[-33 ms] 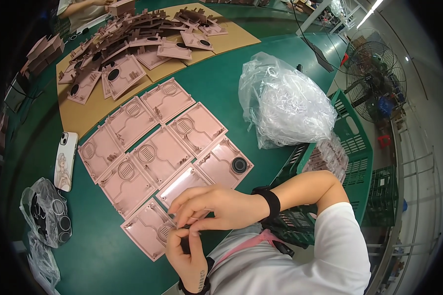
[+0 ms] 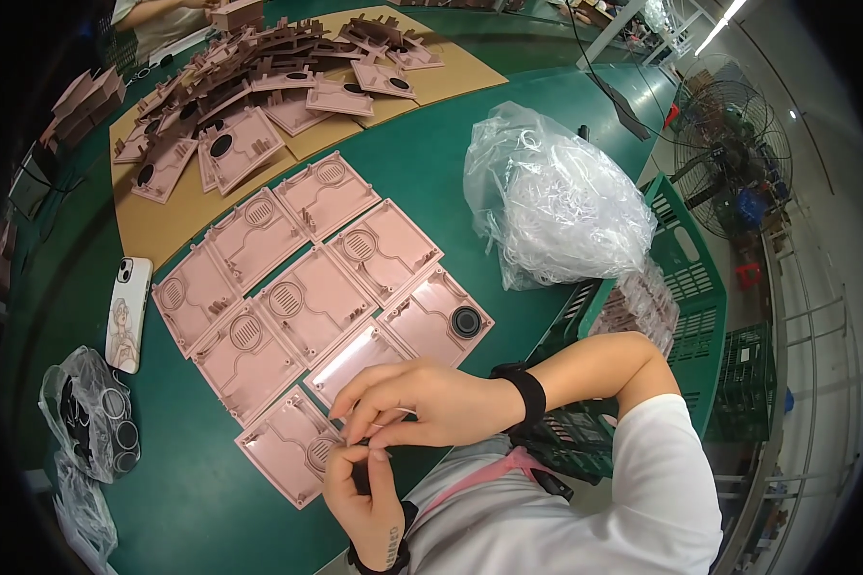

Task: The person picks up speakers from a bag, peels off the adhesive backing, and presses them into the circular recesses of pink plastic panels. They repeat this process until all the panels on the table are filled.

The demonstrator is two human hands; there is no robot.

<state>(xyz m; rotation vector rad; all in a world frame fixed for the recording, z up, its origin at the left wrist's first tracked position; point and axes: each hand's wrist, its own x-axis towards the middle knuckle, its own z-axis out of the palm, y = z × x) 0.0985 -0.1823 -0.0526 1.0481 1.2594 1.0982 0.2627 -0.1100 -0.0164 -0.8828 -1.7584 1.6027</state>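
Green table fills most of the view from where I stand; brown cardboard lies across its far part under a loose heap of pink panels, many with dark round parts on them. Green slotted crate at the right, clear bag of white bits on the table edge beside it. Main thing: nine laid-out pink panels, three by three, trays up, directly ahead of the person. Right hand comes in over the near ones, fingers curled and pinching, and left hand meets it from below, fingertips touching or nearly so. Smaller bag of black round parts at far left, phone just above it. Only one laid-out panel, the right-hand one, carries a black round part. Left fingers look closed on a dark piece, mostly hidden, kind unclear; right fingers seem to grip a thin white strip. Step in hand, my read: handling a small part above the panels, before seating. Next move calls for a steady left pinch and fine right-finger control.
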